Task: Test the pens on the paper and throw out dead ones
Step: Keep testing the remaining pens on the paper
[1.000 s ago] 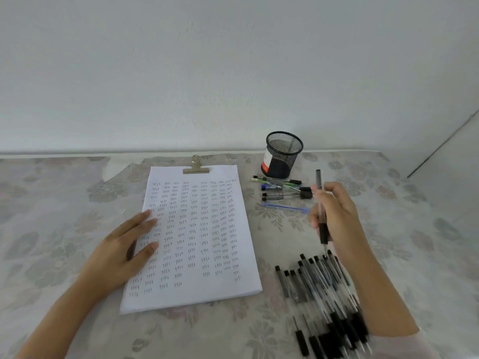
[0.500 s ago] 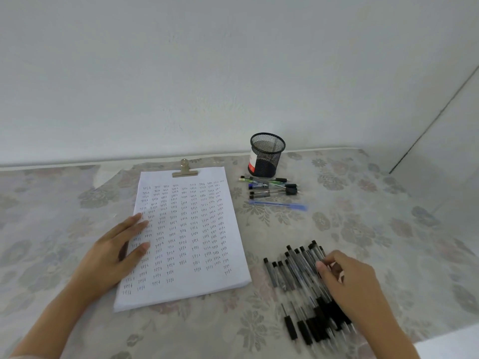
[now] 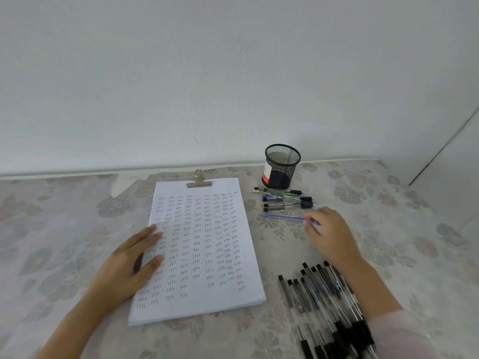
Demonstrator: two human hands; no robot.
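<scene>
Blue slim pen pickup step: right hand at its end, grasp unclear, left hand flat on white clipped paper; next pinch, scribble.

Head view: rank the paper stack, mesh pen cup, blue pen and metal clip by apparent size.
1. paper stack
2. mesh pen cup
3. blue pen and metal clip, unranked: the pen looks longer, the clip wider.

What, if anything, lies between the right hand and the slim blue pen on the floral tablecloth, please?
Nothing visible does. The right hand is at the right end of the slim blue pen; blur hides whether they touch. The small group of mixed pens lies beyond it, the pile of black pens nearer the person.
</scene>
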